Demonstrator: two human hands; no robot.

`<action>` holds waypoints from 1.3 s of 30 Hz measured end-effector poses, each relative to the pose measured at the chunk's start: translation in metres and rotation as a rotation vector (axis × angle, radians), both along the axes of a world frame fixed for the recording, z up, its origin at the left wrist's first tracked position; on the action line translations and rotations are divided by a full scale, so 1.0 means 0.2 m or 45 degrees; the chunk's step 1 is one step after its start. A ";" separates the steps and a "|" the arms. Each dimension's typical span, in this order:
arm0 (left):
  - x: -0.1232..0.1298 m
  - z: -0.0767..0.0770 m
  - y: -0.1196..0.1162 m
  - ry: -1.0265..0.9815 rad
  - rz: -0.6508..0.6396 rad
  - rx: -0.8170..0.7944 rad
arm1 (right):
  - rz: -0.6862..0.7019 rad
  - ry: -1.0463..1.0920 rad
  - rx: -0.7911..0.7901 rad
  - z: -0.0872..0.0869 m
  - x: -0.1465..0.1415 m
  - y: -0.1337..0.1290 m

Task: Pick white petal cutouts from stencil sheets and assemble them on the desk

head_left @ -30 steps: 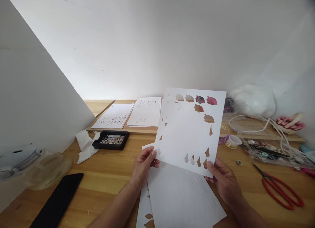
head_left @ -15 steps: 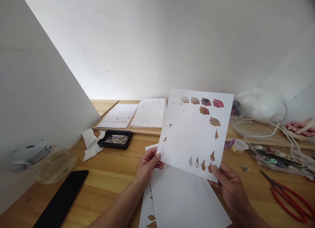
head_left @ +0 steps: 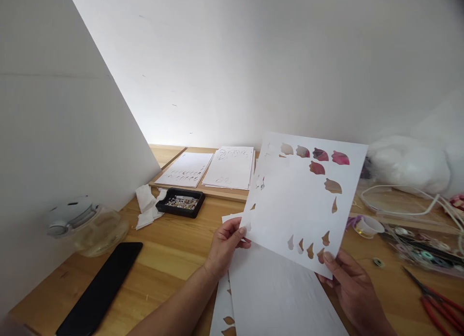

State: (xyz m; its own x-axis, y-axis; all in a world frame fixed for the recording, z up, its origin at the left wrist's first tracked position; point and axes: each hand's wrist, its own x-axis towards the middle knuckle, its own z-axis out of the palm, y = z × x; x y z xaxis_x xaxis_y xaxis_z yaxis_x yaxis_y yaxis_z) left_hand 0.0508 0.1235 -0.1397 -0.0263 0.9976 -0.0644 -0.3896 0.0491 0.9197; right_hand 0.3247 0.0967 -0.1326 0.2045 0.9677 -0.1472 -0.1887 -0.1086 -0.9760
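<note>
A white sheet with petal-shaped cut-outs [head_left: 290, 196] is held up, tilted, between both hands. My left hand [head_left: 226, 244] pinches its lower left corner between thumb and fingers. At the lower right corner, my right hand [head_left: 350, 280] grips it, thumb in front. Through the upper cut-outs, pink and grey colours show. Below it lies a plain white sheet [head_left: 279, 297] on the table, partly covering another cut-out sheet [head_left: 220, 309]. Two piles of cut sheets, a left pile [head_left: 186, 168] and a right pile [head_left: 230, 169], rest on the raised board at the back.
A black tray of beads [head_left: 180, 202] stands beside crumpled tissue [head_left: 145, 205]. Further left are a black phone-like slab [head_left: 101, 287] and a clear container [head_left: 99, 232]. On the right lie red-handled scissors [head_left: 435, 302], a small white cup [head_left: 369, 226], spools in a clear box [head_left: 427, 254] and white fluff [head_left: 409, 164].
The view has turned slightly left, so most things sit further right in the picture. Both hands keep hold of the sheet, which is tilted slightly more.
</note>
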 end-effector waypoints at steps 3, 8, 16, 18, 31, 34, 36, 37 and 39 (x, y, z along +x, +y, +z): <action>0.00 0.00 0.00 -0.022 -0.011 -0.015 | 0.001 0.006 -0.032 -0.01 0.02 0.01; 0.00 0.00 0.00 -0.034 -0.008 -0.041 | -0.011 0.026 -0.071 -0.02 0.02 0.01; 0.00 0.02 0.00 -0.082 -0.002 -0.064 | -0.008 0.039 -0.067 -0.02 0.03 0.01; 0.00 0.02 -0.01 -0.093 -0.006 -0.067 | 0.004 0.028 -0.031 -0.01 0.02 0.01; 0.00 0.01 0.01 -0.198 0.015 -0.081 | 0.079 -0.060 -0.051 -0.05 0.04 0.01; -0.03 0.04 0.04 -0.248 0.123 -0.058 | 0.146 -0.098 -0.025 -0.08 0.06 0.02; -0.07 0.08 0.06 -0.310 0.270 -0.067 | 0.177 -0.105 -0.036 -0.09 0.07 0.03; -0.10 0.10 0.08 -0.336 0.350 -0.073 | 0.185 -0.107 -0.048 -0.09 0.07 0.03; -0.18 0.15 0.12 -0.350 0.504 -0.067 | 0.193 -0.110 -0.076 -0.10 0.07 0.03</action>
